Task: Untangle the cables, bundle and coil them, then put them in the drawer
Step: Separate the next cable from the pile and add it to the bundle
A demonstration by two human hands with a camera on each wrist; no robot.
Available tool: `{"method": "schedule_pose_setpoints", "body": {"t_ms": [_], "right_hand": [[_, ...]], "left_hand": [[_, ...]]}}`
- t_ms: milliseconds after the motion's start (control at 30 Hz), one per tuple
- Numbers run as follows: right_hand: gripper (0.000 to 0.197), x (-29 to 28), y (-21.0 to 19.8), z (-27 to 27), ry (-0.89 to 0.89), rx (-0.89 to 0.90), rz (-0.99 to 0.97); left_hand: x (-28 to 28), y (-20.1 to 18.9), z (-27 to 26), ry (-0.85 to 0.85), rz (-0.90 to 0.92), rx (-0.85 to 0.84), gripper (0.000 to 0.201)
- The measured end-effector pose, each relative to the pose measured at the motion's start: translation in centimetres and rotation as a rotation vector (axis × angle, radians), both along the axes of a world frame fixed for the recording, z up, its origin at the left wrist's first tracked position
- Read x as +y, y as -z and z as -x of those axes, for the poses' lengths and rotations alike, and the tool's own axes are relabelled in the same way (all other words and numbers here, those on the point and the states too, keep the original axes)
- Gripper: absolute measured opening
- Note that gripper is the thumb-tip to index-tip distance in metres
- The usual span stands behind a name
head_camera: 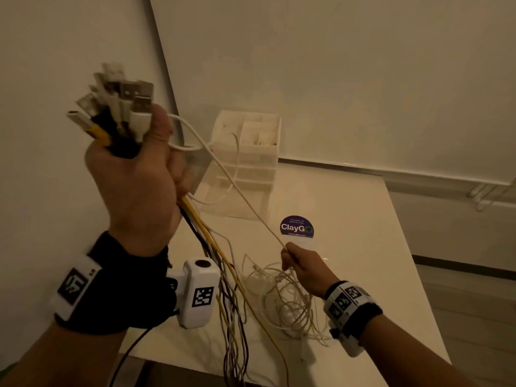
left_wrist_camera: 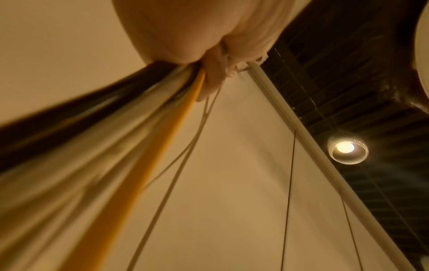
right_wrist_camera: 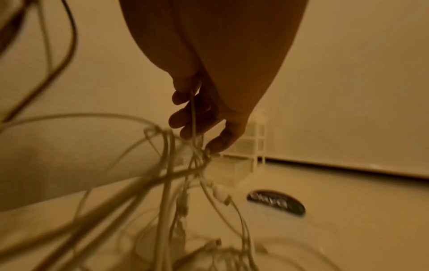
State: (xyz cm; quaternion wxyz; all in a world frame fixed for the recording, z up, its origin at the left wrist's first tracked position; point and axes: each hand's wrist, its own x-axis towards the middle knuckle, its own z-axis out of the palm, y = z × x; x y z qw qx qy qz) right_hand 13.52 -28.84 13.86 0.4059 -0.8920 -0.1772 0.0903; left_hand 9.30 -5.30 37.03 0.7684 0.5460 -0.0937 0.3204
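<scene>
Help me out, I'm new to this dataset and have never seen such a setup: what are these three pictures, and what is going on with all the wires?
No machine here: a person works bare-handed, wearing a camera on the head and one on each wrist. The head view looks down at both hands. The left hand grips a bunch of cables just below their USB plugs, raised above a white table. The right hand pinches one white cable and pulls it out of a loose tangle lying on the table. Behind stands a small white drawer unit. The other two pictures look along each hand from the wrist.
</scene>
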Motion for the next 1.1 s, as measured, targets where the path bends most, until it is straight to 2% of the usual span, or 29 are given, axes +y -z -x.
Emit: {"method": "schedule_pose_setpoints", "body": {"t_ms": [67,133,267,367,433,467,500,567,633,733,800,900,1000,1100], "right_hand": [[0.022,-1.0,1.2,-0.7,0.073,0.039,-0.015],[0.023,-1.7,1.0,-1.4,0.187,0.046,-0.099],[0.022,-1.8,-3.1,-2.0,0.404,0.045,-0.47],[0.023,-1.4,-7.1,-1.8,0.409,0.116,-0.775],[0.022,-0.9,-9.6,-1.4,0.361,0.148,-0.89],[0.021,-0.7,-10.6,-1.3,0.322,0.093,-0.863],[0.019,-0.3,-11.7,-1.2,0.264,-0.018,-0.745],[0.016,0.6,-13.1,-1.1,0.108,-0.239,-0.414],[0.015,1.4,-14.1,-1.0,0.009,-0.294,-0.281],[0.015,1.8,-15.5,-0.7,-0.018,-0.261,-0.383],[0.015,1.9,-15.9,-0.6,-0.045,-0.257,-0.324],[0.017,2.1,-15.8,-0.5,-0.004,-0.272,-0.286],[0.016,2.1,-15.6,-0.4,0.038,-0.276,-0.316],[0.016,1.8,-15.2,-0.3,0.055,-0.273,-0.352]], "left_hand": [[1.0,0.0,0.0,-0.045,-0.01,0.043,0.031],[1.8,0.9,-0.1,-0.098,-0.095,0.14,0.029],[3.4,3.6,-0.1,-0.219,-0.189,0.221,0.021],[3.6,4.2,0.4,-0.248,-0.238,0.228,0.027],[2.8,4.1,1.0,-0.192,-0.319,0.21,0.018],[2.0,3.8,1.3,-0.145,-0.366,0.188,0.014],[1.3,3.8,1.5,-0.087,-0.411,0.171,0.012],[-0.1,3.8,1.7,0.053,-0.445,0.162,0.014],[-1.1,3.7,1.4,0.148,-0.465,0.187,0.019],[-1.8,4.3,0.3,0.147,-0.47,0.225,0.016],[-2.2,5.2,-0.9,0.13,-0.49,0.279,0.018],[-3.3,6.2,-1.9,0.185,-0.586,0.373,0.031],[-4.5,6.8,-2.1,0.24,-0.595,0.432,0.017],[-5.0,7.0,-2.3,0.171,-0.539,0.396,0.014]]}}
